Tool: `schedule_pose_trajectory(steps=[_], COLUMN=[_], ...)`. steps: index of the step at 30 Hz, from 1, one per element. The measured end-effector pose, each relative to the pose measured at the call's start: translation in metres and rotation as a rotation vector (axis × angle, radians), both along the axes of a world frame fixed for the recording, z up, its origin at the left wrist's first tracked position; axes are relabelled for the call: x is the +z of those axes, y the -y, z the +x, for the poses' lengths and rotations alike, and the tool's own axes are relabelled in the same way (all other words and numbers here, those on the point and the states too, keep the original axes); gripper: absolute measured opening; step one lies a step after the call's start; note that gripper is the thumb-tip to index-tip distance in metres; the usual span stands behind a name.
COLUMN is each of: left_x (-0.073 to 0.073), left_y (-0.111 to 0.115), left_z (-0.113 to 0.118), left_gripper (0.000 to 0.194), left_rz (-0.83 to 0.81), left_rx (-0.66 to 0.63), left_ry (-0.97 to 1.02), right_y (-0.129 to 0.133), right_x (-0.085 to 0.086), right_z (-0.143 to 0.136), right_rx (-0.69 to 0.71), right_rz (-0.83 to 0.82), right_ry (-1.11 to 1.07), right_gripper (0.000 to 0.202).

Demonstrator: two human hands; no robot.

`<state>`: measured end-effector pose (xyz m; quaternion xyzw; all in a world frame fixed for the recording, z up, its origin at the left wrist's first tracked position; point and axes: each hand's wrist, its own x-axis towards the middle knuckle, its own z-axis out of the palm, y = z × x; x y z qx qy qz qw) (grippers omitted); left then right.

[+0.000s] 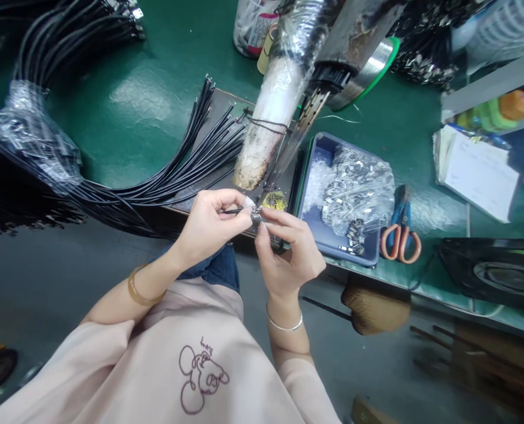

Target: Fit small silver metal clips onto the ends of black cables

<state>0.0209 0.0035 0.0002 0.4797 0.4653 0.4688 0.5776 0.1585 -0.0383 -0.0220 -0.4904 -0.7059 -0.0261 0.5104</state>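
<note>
My left hand (214, 227) pinches a black cable (231, 211) between thumb and forefinger, close to its end. At that end is a small metal connector (256, 210), which the fingertips of my right hand (294, 250) grip from the other side. The fingertips partly cover the connector, so its fit on the cable cannot be made out. Just above both hands hangs a white wrapped tube (264, 121) with a browned end. Beside it a perforated metal soldering iron (310, 115) points down towards the hands. A bundle of black cables (156, 185) fans out at the left.
Right of my hands a blue tray (374, 257) holds bagged metal connectors (354, 182). Orange-handled pliers (401, 232) lie beside it. A solder spool (370, 73), a paper pad (480, 171) and a black fan-like device (500, 274) stand on the green bench (142, 112).
</note>
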Motion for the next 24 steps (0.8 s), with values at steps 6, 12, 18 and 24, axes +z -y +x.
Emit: schedule_pose_trajectory(steps=[6,12,18,24], left_x=[0.0,-0.002,-0.002,0.002], left_y=[0.001,0.004,0.011,0.013], left_z=[0.002,-0.002,-0.005,-0.004], left_gripper=[0.009,0.012,0.012,0.007], left_rz=[-0.015,0.022,0.039,0.087], left_rx=[0.037,-0.018,-0.099,-0.112], left_ry=[-0.029,-0.035,-0.067,-0.067], right_y=[-0.003,0.0,0.005,0.007], right_x=[0.002,0.0,0.008,0.017], right_z=[-0.001,-0.001,0.009,0.011], right_rx=[-0.02,0.006,0.041,0.089], right_rz=[0.007,-0.097,-0.261,-0.279], right_ry=[0.022,-0.104,-0.258,-0.112], right_gripper=[0.02,0.014,0.009,0.011])
